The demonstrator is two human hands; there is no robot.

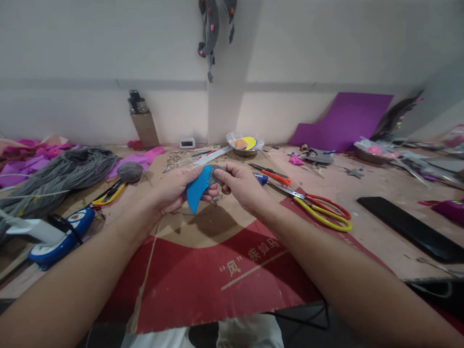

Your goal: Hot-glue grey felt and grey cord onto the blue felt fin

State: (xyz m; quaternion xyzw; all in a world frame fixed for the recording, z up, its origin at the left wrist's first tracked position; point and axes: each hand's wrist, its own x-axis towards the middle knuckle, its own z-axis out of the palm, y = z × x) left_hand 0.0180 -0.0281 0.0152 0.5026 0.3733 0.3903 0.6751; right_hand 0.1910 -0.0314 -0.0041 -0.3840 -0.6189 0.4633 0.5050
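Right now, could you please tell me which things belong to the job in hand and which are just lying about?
In the job:
held blue piece
held grey material
perhaps grey yarn ball

Apparently lying about:
flat black object
purple sheet
small white device

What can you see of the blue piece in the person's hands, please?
The blue piece is flat, matte and felt-like, with curved edges tapering to a point. It is held tilted, tip down, above the cardboard. The left hand grips its upper left side. Some yarn-like grey material, pinched by the right hand, meets its right edge; whether they are joined is unclear.
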